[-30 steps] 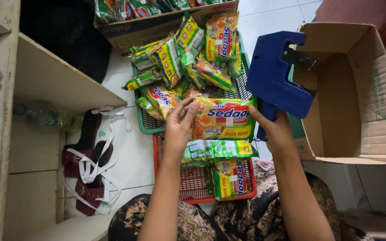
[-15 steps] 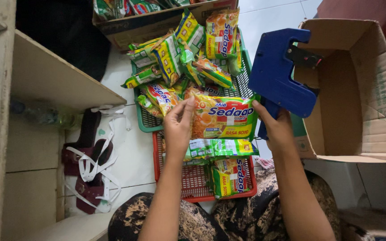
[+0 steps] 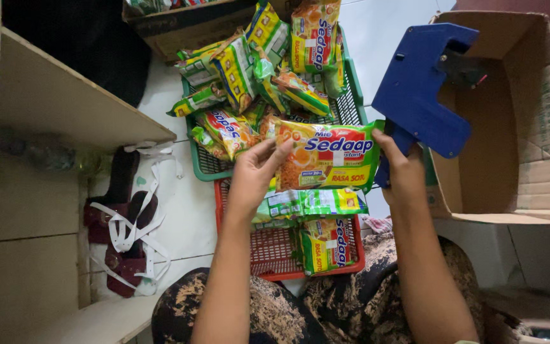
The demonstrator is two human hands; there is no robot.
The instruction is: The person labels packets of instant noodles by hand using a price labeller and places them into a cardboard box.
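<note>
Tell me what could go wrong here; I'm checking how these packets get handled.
The right hand grips both the blue label gun and an edge of the noodle packet, so either might slip. The left hand pinches only the packet's other edge; it could drop into the red basket. The green basket is heaped, so packets near its rim may slide out.

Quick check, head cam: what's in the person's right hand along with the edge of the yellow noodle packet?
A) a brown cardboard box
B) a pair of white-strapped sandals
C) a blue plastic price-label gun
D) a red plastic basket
C: the right hand grips the handle of the blue plastic price-label gun while its fingers pinch the right edge of the yellow noodle packet; the left hand holds the packet's left edge.
</note>
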